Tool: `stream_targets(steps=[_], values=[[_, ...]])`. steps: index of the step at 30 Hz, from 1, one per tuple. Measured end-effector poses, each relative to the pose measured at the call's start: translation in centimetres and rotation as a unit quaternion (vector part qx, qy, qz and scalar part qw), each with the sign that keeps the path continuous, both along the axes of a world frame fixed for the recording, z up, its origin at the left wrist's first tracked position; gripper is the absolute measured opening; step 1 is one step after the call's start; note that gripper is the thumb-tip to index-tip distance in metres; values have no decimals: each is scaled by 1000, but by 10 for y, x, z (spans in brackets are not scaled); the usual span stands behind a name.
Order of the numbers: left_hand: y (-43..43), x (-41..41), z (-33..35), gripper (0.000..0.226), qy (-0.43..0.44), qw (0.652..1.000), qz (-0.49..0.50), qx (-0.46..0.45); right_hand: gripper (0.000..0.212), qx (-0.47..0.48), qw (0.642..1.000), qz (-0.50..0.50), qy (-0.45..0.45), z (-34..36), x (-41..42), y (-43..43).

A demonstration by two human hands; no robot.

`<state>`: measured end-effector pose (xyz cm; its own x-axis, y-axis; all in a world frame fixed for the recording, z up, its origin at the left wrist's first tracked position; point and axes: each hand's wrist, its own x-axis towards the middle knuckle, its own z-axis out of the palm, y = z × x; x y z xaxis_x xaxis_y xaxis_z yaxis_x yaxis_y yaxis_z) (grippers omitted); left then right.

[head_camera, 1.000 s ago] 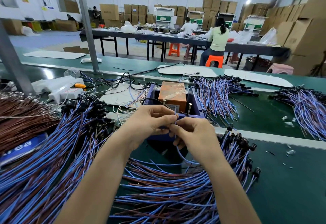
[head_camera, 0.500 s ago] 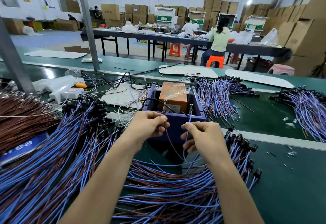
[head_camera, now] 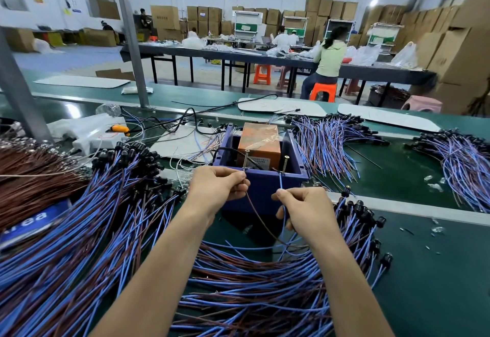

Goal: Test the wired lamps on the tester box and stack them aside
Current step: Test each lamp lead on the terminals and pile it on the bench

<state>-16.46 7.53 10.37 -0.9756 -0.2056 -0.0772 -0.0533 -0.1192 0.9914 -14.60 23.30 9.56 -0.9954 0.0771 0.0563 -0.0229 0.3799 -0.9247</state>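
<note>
While both forearms reach forward side by side from the bottom edge of the view, the hands sit a little apart in front of the tester box point(head_camera: 265, 196), a purple open-topped bin on the green worktop point(head_camera: 437, 270). The left hand point(head_camera: 216, 188) is the higher one, knuckles up. Its thumb and forefinger pinch a brown wire point(head_camera: 255, 210), with the tip held at the foot of the left screw point(head_camera: 246, 159), which stands on the box's near rim. The right hand point(head_camera: 310, 212) sits lower and nearer, fingers curled. Its thumb and forefinger pinch a blue wire point(head_camera: 280, 183) that rises straight to the base of the right screw point(head_camera: 285, 163). Whether either bare end actually touches its screw is too fine to tell.

Below the hands the two wires sag and run down into the heap of wired lamps point(head_camera: 265, 291) spread under the wrists; which lamp head belongs to them I cannot tell. Inside the box stands an orange block point(head_camera: 258, 143) wrapped in clear tape. A large pile point(head_camera: 79, 244) of blue and brown leads with black lamp heads fans over the worktop left of the left forearm. A bundle point(head_camera: 326, 148) lies just right of the box, and a far bundle point(head_camera: 464, 167) lies well to the right. Brown strands point(head_camera: 31, 177) mass at the left edge.
</note>
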Motion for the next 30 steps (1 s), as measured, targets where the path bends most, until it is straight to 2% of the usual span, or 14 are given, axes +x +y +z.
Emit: stream_targets(steps=[14,17,20,23,25,26,28,30], values=[[-4,0,-1,9,-4,1000,-14,-9,21,-11,1000,1,3,2,1,1],[-8,2,3,7,-6,998,-60,-12,20,-50,996,67,-15,5,6,-2],[-20,4,12,7,8,995,-99,-11,20,-41,976,201,-78,7,11,-5],[-43,4,17,8,13,989,-102,-103,21,10,946,299,-127,8,15,-6],[-62,2,12,8,-7,975,-51,-216,21,43,937,319,-137,9,16,-4],[-70,1,9,8,-26,955,-26,-295,22,54,934,323,-139,9,17,-4],[-82,-2,1,8,-86,885,-27,-457,24,62,933,325,-140,9,17,-4],[-85,-3,-9,17,-142,826,-61,-543,23,65,935,322,-135,10,16,-3]])
